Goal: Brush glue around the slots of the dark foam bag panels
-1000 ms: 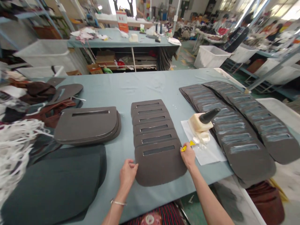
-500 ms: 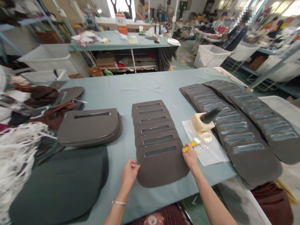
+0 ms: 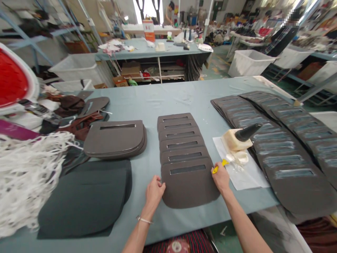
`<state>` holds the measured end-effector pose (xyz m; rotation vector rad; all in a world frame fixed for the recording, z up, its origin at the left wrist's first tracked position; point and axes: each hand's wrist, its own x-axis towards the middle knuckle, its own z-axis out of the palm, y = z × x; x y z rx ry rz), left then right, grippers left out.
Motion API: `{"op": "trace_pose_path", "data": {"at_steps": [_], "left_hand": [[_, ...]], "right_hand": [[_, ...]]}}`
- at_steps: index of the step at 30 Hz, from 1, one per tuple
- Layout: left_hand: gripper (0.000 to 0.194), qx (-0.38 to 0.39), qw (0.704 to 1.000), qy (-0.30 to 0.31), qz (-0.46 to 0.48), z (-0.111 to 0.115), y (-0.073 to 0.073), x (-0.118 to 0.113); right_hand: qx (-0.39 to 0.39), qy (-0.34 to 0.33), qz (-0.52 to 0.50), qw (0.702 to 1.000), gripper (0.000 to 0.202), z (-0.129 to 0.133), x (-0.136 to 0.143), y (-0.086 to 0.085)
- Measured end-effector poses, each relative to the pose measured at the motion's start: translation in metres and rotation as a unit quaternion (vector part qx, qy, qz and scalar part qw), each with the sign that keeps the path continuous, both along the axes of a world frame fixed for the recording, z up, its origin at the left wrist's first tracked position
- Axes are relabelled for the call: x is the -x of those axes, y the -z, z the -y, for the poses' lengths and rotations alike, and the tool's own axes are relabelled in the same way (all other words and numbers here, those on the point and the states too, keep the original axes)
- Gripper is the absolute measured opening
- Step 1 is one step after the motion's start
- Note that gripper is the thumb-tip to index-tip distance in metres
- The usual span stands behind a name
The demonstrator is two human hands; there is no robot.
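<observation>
Several dark brown slotted panels (image 3: 189,189) lie overlapped in a column on the blue-green table, each slot showing. My left hand (image 3: 155,191) is at their lower left edge, its thumb and fingers pressed together on the rim of the front panel. My right hand (image 3: 220,176) touches the right edge and holds a small yellow-handled tool (image 3: 220,166). Beside it, a cream container with a black nozzle (image 3: 237,140) and whitish glue-like smears rest on a white sheet (image 3: 254,179).
To the left are a stack of brown panels (image 3: 116,140), dark green pieces (image 3: 84,200) and white cords (image 3: 26,182). Overlapped panels with shiny slots (image 3: 297,189) cover the right. White bins (image 3: 249,62) and a second table (image 3: 126,52) stand beyond; people are farther back.
The view has turned left, so everything sits farther right in it, and a red and white object shows at the left edge. Both hands keep the same places at the panels.
</observation>
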<state>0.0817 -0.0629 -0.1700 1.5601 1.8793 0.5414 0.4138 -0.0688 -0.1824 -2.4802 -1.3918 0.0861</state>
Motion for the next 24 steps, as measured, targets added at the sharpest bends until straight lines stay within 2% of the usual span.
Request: {"op": "trace_pose_path", "data": {"at_steps": [5,8,10,12,14,15,18,21,24], "left_hand": [[0.017,-0.030,0.999,0.013,-0.016,0.002,0.000,-0.001],[0.023,-0.062,0.998,0.016,-0.021,0.009,-0.015,0.010],[0.031,-0.120,0.988,-0.036,-0.093,0.018,-0.030,0.032],[0.039,-0.175,0.951,-0.141,-0.211,0.028,-0.043,0.067],[0.041,-0.179,0.916,-0.218,-0.285,0.038,-0.049,0.108],[0.036,-0.167,0.918,-0.222,-0.283,0.042,-0.049,0.128],[0.025,-0.128,0.963,-0.160,-0.178,0.047,-0.044,0.169],[0.025,-0.117,0.984,-0.115,-0.073,0.043,-0.041,0.175],[0.026,-0.133,0.984,-0.100,-0.057,0.040,-0.047,0.169]], "right_hand": [[-0.015,-0.022,0.036,0.999,0.012,-0.001,0.003,-0.001],[-0.058,-0.021,0.048,0.997,0.016,0.004,0.001,-0.006],[-0.097,-0.011,0.059,0.994,0.019,0.009,0.000,-0.010],[-0.129,-0.010,0.061,0.990,0.021,0.014,0.005,-0.015],[-0.154,-0.030,0.037,0.987,0.022,0.015,0.020,-0.019],[-0.165,-0.045,0.013,0.985,0.022,0.015,0.033,-0.021],[-0.180,-0.121,-0.099,0.971,0.020,0.013,0.098,-0.032],[-0.157,-0.255,-0.234,0.925,0.019,0.014,0.187,-0.044],[-0.128,-0.365,-0.321,0.864,0.016,0.015,0.272,-0.051]]}}
